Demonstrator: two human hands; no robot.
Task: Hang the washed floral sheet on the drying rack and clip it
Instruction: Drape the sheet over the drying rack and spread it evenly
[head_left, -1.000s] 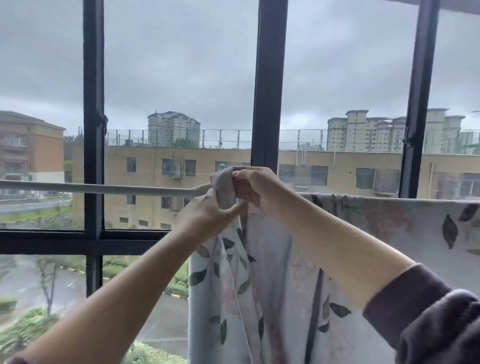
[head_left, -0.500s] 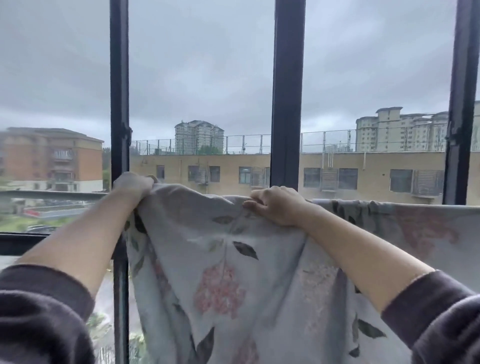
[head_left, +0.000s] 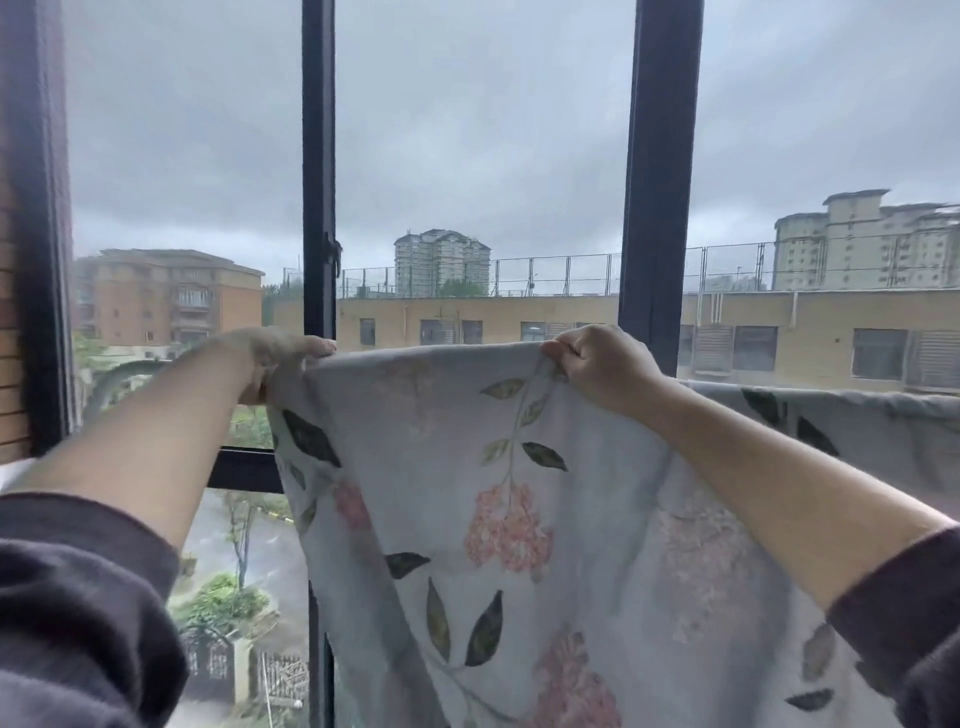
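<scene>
Head view, single frame. Hidden: the rack's bar does not show directly; at right the floral sheet (head_left: 519, 467) lies bunched over a straight horizontal line, so whatever bears it sits under the cloth. A grey blurred arc behind the left forearm cannot be identified. The sheet's lower part runs off the bottom edge, and its right end runs off the right edge. The left hand (head_left: 270, 358) is motion-blurred, with outlines soft and the thumb hard to make out. Grip, left: fingers curled over the sheet's top left corner, holding it at the upper edge. Grip, right: the right hand (head_left: 602, 369) is closed on the top edge, with the cloth pinched between thumb and bent fingers and small folds radiating from the pinch. Between the two hands the top edge is stretched nearly level and taut, raised in front of the window. Material: thin pale blue-grey woven fabric printed with dark green leaves and pink flower clusters, hanging in long soft folds. Dark fleecy sleeves (head_left: 78, 597) are pushed back on both forearms. The window frame (head_left: 654, 208) has dark, straight uprights. Beyond the glass are tan buildings (head_left: 519, 322) under a grey sky.
</scene>
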